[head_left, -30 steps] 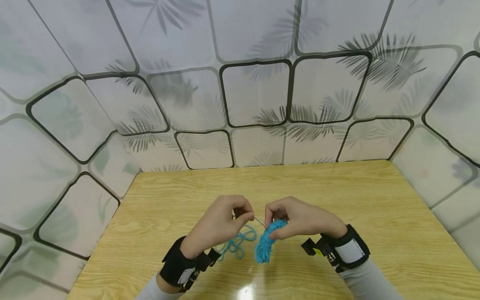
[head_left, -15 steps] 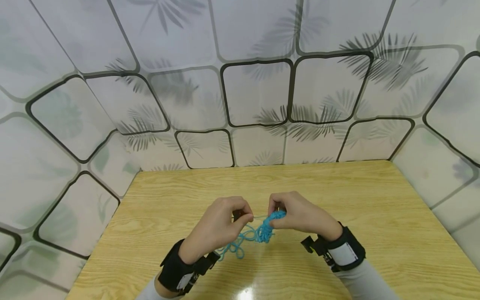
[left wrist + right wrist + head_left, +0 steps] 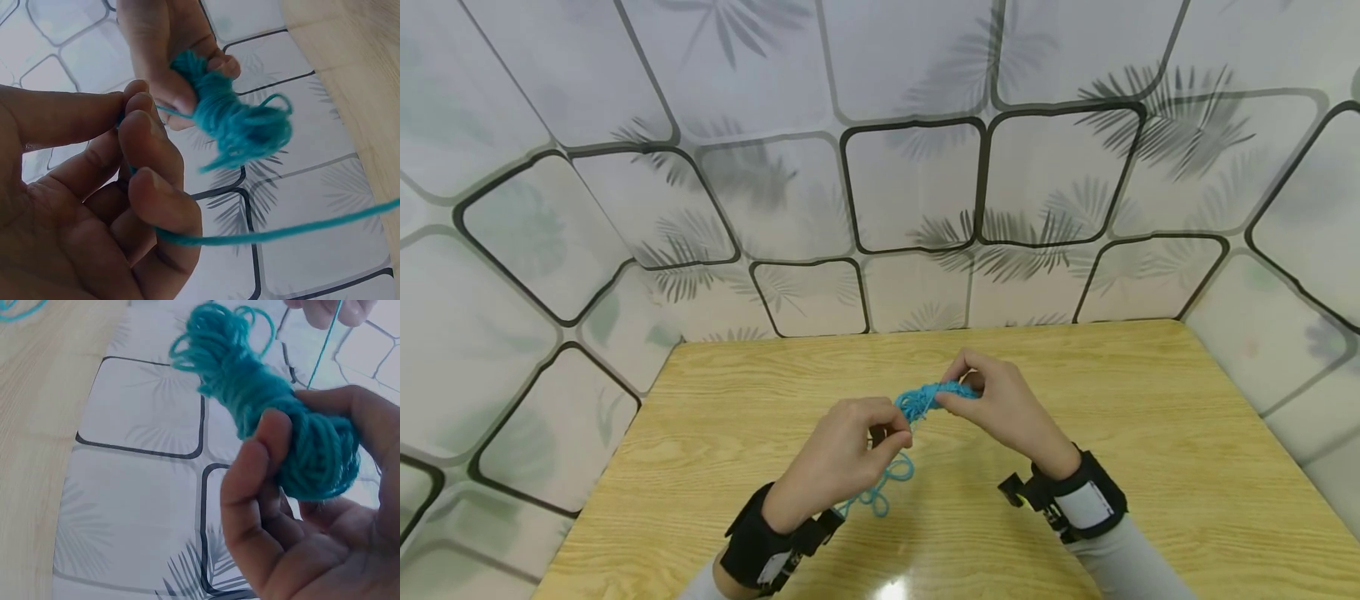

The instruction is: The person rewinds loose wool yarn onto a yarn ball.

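There are two hands and one wound bundle of turquoise yarn [image 3: 250,390], which is held in the air above the table [image 3: 1000,533]. The right hand [image 3: 1003,404] grips this bundle near one end, the thumb on one side and the curled fingers on the other. The middle of the bundle is wrapped around by many turns, and its free end opens into loose loops, directed toward the left hand [image 3: 853,446]. The left hand pinches one thin strand [image 3: 324,349] between the thumb and the forefinger, and its other fingers are bent. This strand goes straight from the pinch to the bundle — the left fingers themselves are apart from it. One length of yarn [image 3: 281,234] also passes out from the lower fingers of the left hand. On the table, near this hand, several loops of slack yarn [image 3: 898,469] are lying; they are partly hidden, so I cannot count them exactly. Two black wrist straps [image 3: 752,533] are worn — one on each arm — over or beside two grey sleeves [image 3: 1131,562].
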Demonstrator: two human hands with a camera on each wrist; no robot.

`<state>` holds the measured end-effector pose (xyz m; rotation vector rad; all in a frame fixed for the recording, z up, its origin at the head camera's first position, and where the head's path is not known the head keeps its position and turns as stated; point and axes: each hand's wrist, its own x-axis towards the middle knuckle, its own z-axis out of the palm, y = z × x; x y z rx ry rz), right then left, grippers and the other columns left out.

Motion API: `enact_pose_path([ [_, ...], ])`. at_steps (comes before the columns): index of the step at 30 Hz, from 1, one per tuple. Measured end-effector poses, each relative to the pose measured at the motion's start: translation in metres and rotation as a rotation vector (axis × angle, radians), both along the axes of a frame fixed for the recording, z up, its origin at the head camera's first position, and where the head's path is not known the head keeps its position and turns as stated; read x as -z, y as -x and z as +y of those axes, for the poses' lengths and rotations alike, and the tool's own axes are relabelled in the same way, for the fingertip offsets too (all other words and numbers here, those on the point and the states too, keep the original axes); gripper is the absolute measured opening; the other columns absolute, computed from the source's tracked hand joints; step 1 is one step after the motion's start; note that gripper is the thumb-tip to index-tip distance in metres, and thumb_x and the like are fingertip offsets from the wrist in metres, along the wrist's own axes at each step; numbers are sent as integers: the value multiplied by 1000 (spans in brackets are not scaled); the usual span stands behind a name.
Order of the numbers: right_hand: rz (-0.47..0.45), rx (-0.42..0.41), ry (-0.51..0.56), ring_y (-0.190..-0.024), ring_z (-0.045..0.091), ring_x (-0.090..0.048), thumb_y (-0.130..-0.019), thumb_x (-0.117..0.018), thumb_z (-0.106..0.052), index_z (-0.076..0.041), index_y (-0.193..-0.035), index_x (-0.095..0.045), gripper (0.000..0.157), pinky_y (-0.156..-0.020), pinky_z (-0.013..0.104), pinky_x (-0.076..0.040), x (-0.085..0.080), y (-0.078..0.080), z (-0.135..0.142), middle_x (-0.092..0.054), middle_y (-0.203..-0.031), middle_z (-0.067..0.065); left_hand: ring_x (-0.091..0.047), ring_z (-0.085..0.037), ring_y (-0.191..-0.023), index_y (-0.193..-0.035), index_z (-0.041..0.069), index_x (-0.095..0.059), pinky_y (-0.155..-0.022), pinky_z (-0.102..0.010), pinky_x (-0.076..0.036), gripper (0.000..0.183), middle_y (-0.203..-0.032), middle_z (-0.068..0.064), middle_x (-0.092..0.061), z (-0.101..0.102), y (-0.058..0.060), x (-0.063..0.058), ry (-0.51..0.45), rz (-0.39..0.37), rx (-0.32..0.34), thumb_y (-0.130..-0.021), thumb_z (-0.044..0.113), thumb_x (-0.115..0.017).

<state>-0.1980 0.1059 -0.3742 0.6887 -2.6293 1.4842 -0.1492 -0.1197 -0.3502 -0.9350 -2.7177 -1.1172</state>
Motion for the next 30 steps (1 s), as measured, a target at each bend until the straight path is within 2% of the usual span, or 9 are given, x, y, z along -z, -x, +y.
enact_pose_path([
  [4,-13,16,86,-63,14,-66,-91,-70,-23,-9,-97,-62,17,-57,33,-51,-3,-1,1,-72,-78,11,-57,-2,-66,-81,18,-72,-57,-24,-51,11,-76,9,-65,4,-1,3,-14,4,32,-91,12,-70],
  [8,-49,-5,189,-67,17,-68,-92,-69,-17,-5,-101,-61,17,-64,36,-56,-8,-2,3,-72,-80,16,-56,-2,-66,-84,17,-74,-56,-22,-50,9,-77,7,-65,9,-2,8,-15,-9,64,-92,13,-69],
  [11,-103,-72,296,-73,17,-69,-94,-67,-11,0,-104,-59,17,-68,33,-59,-11,-3,5,-69,-89,16,-57,-3,-66,-85,16,-75,-56,-22,-49,10,-76,6,-66,11,0,12,-20,-37,73,-92,12,-69],
  [14,-146,-173,400,-77,15,-68,-95,-63,-5,5,-106,-56,16,-70,27,-59,-13,-3,8,-64,-96,11,-60,-4,-66,-84,14,-76,-55,-22,-50,11,-75,3,-69,12,3,15,-35,-66,81,-92,11,-69],
  [17,-170,-263,453,-79,15,-66,-96,-60,-2,3,-106,-55,13,-71,24,-58,-14,-4,10,-62,-101,5,-64,-7,-67,-84,11,-76,-57,-24,-54,11,-75,0,-72,13,7,18,-56,-95,82,-92,9,-68],
  [20,-188,-346,459,-81,15,-65,-96,-60,-2,-3,-105,-57,9,-71,22,-57,-15,-5,12,-61,-105,5,-67,-8,-71,-87,8,-75,-61,-24,-56,7,-79,-3,-75,12,11,23,-100,-152,73,-91,7,-69],
  [23,-204,-481,453,-81,16,-63,-96,-59,1,-1,-104,-58,8,-70,23,-57,-15,-6,12,-59,-106,9,-63,-10,-69,-87,8,-74,-62,-25,-53,7,-80,-6,-75,9,15,26,-144,-196,63,-91,8,-69],
  [27,-245,-652,407,-74,14,-59,-94,-60,5,3,-101,-57,8,-66,22,-54,-12,-6,12,-59,-101,9,-58,-11,-65,-83,12,-74,-59,-28,-50,11,-79,-4,-73,4,19,25,-121,-154,63,-92,10,-68],
  [30,-253,-696,344,-70,12,-58,-92,-62,5,2,-99,-58,8,-64,22,-54,-10,-6,12,-61,-96,10,-61,-10,-65,-84,14,-73,-59,-30,-53,12,-78,-2,-72,2,21,22,-86,-124,63,-93,9,-67],
])
